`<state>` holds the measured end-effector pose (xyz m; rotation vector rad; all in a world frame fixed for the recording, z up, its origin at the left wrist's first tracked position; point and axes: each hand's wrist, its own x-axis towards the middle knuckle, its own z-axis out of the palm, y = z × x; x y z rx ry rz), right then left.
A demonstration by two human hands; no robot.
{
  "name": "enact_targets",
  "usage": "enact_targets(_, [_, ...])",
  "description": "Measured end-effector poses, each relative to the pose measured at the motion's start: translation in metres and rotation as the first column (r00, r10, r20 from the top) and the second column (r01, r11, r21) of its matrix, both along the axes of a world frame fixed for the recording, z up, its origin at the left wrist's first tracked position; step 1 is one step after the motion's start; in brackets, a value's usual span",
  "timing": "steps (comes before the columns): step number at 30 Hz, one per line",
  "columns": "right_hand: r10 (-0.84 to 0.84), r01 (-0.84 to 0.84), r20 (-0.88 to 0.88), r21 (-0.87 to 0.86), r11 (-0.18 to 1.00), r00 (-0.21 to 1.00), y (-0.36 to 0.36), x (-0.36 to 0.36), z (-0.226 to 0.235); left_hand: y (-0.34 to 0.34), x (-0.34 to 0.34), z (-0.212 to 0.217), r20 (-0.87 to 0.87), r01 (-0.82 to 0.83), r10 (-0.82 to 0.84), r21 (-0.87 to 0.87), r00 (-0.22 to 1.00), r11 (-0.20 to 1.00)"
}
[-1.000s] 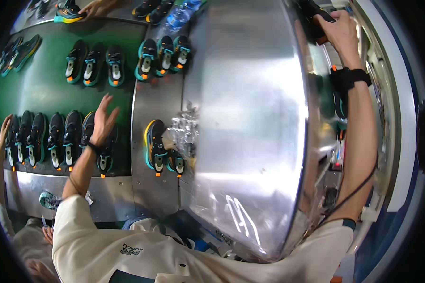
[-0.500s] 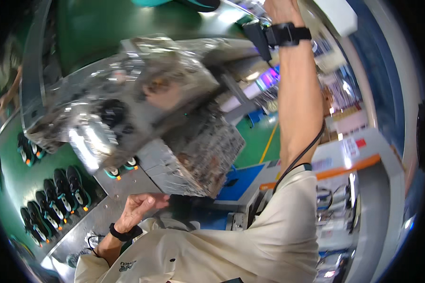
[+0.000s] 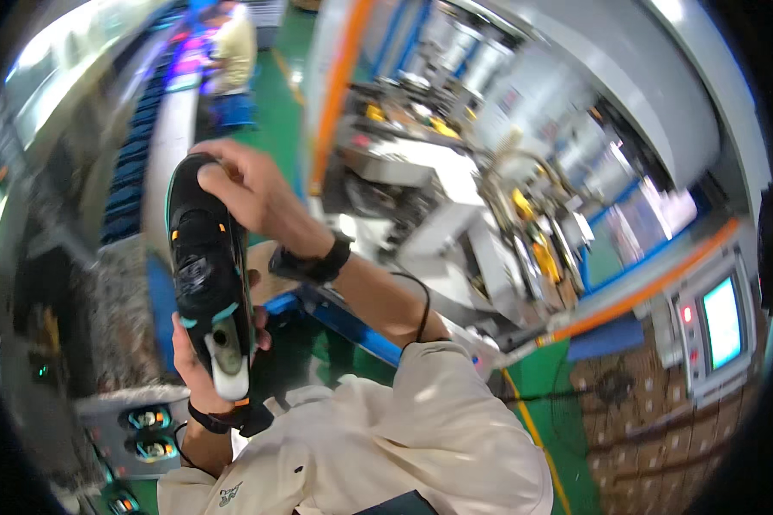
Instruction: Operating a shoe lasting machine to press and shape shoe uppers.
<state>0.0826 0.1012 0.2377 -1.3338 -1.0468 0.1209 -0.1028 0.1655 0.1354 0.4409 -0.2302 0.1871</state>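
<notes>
view swung off the green conveyor with its rows of black-and-teal shoes and the curved steel housing; now faces down a factory aisle with blurred grey machinery and a small lit control screen at right.

left hand, a second ago open and raised over the shoe rows, then low by the torso, now grips the lower end of a black sneaker with teal trim and a pale heel tab.

right hand, earlier reaching high on a dark handle, now down on the sneaker's upper end, fingers curled over it.
</notes>
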Motion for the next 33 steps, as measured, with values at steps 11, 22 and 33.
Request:
enact_targets(11, [-0.595, 0.711, -0.607, -0.069, 0.7, 0.527, -0.369, 0.018, -0.173, -0.27, 0.185, -0.047, -0.013, -0.022, 0.084, 0.916, 0.996, 0.4])
enact_targets(22, [-0.849, 0.992, -0.519, -0.122, -0.043, -0.101, -0.606, 0.02, -0.184, -0.515, 0.479, -0.171, -0.202, 0.217, -0.086, 0.942, 0.976, 0.254])
enact_targets(33, [-0.906, 0.875, -0.095, -0.316, -0.365, -0.412, -0.681, 0.045, -0.157, -0.6, 0.594, -0.235, -0.007, 0.054, 0.168, 0.96, 0.986, -0.274])
